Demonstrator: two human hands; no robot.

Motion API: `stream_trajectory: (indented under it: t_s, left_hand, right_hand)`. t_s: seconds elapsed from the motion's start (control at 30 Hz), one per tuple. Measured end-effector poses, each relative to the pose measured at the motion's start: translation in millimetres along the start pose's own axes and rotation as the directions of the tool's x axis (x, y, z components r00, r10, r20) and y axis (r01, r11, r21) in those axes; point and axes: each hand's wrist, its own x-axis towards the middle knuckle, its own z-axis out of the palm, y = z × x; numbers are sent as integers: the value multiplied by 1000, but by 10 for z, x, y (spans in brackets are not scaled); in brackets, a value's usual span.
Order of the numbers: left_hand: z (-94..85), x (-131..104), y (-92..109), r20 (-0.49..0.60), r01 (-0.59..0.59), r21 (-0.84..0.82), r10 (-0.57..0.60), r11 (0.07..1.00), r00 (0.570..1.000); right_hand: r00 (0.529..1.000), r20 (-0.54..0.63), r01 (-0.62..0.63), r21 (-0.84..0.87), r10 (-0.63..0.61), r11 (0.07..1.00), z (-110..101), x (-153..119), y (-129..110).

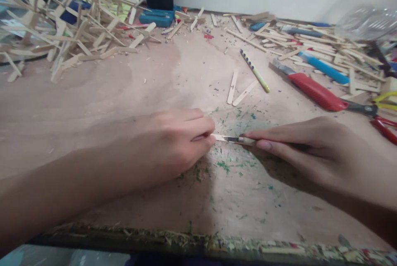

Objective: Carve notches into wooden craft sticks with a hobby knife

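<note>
At the middle of the board, my left hand [186,140] pinches a pale wooden craft stick [219,137], most of it hidden by the fingers. My right hand [313,150] grips a small craft knife [246,140] with a light handle, its dark blade lying against the stick. Green shavings [223,166] are scattered around and below both hands. Just beyond them lie two short stick pieces [232,88] with small notches. A yellow pencil with dark dots [254,70] rests behind these pieces.
A tangled heap of joined craft sticks [89,30] fills the back left, beside a blue case [157,18]. Loose sticks [325,45] pile up at the back right. A red-handled cutter [316,90], a blue tool [325,67] and red-handled pliers [384,127] lie right. Debris lines the front edge.
</note>
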Motion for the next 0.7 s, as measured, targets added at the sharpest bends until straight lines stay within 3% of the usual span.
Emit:
stream_trajectory:
  t_s: [0.37,0.7]
  left_hand:
    - [-3,42,97,2,-133,202,135,970,991]
    - [37,-18,-64,-65,-42,0,42,999,997]
  right_hand:
    - [1000,10,-24,53,23,998,21,17,-57]
    - [994,-87,-63,18,64,998,55,-6,57]
